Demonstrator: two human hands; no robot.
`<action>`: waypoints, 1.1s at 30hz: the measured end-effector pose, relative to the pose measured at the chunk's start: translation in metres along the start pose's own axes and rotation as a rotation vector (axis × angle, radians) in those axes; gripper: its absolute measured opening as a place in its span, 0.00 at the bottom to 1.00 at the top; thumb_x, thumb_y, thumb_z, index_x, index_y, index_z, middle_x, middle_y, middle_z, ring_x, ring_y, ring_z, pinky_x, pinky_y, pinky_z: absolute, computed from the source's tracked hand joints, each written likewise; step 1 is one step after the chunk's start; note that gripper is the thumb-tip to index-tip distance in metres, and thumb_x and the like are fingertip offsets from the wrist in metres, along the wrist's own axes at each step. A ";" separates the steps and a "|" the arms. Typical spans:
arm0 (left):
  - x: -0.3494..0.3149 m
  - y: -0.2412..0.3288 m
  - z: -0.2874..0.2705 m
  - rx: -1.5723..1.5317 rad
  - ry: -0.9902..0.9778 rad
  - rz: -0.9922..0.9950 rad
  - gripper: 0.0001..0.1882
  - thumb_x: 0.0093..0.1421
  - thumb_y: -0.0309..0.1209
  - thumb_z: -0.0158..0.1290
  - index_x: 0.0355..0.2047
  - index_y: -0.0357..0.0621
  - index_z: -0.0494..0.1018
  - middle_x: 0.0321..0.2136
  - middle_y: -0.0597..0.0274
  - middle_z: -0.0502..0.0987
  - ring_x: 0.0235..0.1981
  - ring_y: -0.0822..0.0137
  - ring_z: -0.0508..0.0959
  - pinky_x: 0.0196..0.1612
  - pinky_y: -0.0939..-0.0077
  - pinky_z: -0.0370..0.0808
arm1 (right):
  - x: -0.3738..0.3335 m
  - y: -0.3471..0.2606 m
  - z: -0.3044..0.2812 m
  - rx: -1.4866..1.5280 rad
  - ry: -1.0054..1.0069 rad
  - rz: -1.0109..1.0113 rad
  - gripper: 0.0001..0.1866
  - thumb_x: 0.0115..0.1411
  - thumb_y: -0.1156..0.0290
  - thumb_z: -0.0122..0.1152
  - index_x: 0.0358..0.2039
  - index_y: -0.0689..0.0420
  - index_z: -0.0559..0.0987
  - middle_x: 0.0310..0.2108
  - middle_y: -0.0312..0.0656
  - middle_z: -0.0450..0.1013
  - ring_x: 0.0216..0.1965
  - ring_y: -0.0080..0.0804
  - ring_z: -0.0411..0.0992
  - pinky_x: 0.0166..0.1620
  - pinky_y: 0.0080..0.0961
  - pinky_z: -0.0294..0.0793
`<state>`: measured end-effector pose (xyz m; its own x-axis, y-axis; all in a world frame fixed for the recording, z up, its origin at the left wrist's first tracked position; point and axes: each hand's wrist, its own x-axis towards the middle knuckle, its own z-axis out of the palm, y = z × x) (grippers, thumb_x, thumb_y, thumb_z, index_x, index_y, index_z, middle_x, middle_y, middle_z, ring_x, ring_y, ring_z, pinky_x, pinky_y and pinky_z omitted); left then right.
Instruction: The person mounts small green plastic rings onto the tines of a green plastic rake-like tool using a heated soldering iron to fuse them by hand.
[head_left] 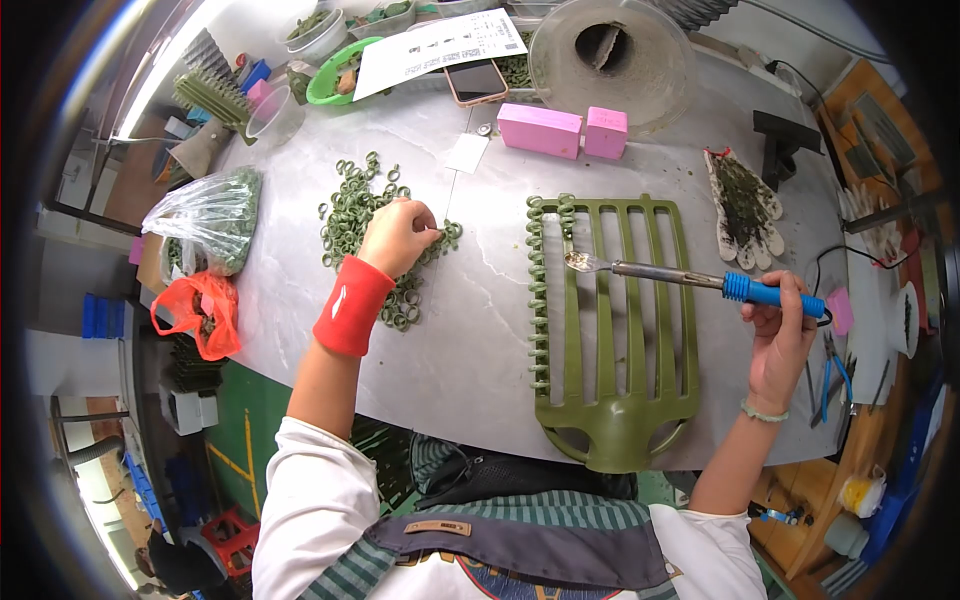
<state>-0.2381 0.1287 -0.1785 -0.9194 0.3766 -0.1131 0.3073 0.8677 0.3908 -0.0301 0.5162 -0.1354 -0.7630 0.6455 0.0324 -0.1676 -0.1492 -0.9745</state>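
Green pieces (236, 210) sit in a clear bag (190, 213) left of loose rings (346, 215).

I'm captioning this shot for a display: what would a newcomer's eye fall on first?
Probably the large, long-barred green frame right of centre on the table, with the right hand holding a blue-handled tool over it. Next, the red wristband below the left hand, which is at a heap of small green rings. Two pink blocks stand out farther back.

The grey table (470, 365) bears green rings (348, 215) and a frame (605, 372)
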 end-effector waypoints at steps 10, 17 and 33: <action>-0.004 0.007 0.005 -0.120 0.096 0.029 0.09 0.54 0.31 0.61 0.29 0.36 0.77 0.25 0.52 0.80 0.27 0.58 0.80 0.35 0.69 0.76 | -0.005 -0.005 0.001 -0.012 0.002 -0.019 0.13 0.64 0.63 0.57 0.31 0.61 0.77 0.25 0.37 0.75 0.20 0.22 0.73 0.27 0.17 0.74; -0.011 0.007 0.032 -0.172 0.216 0.158 0.08 0.54 0.29 0.58 0.26 0.35 0.74 0.23 0.52 0.76 0.25 0.56 0.77 0.33 0.66 0.75 | -0.007 -0.005 0.003 0.000 -0.004 -0.021 0.13 0.64 0.63 0.58 0.31 0.61 0.77 0.25 0.37 0.75 0.20 0.22 0.73 0.27 0.17 0.74; -0.014 0.114 0.030 -0.518 0.134 0.445 0.07 0.57 0.21 0.58 0.37 0.39 0.78 0.33 0.60 0.79 0.30 0.70 0.80 0.34 0.79 0.77 | -0.005 0.006 -0.002 -0.004 0.005 -0.024 0.12 0.64 0.65 0.58 0.33 0.62 0.78 0.26 0.38 0.76 0.22 0.25 0.75 0.28 0.19 0.76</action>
<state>-0.1828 0.2319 -0.1602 -0.7660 0.5883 0.2592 0.5355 0.3609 0.7635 -0.0267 0.5137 -0.1415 -0.7560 0.6523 0.0543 -0.1828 -0.1307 -0.9744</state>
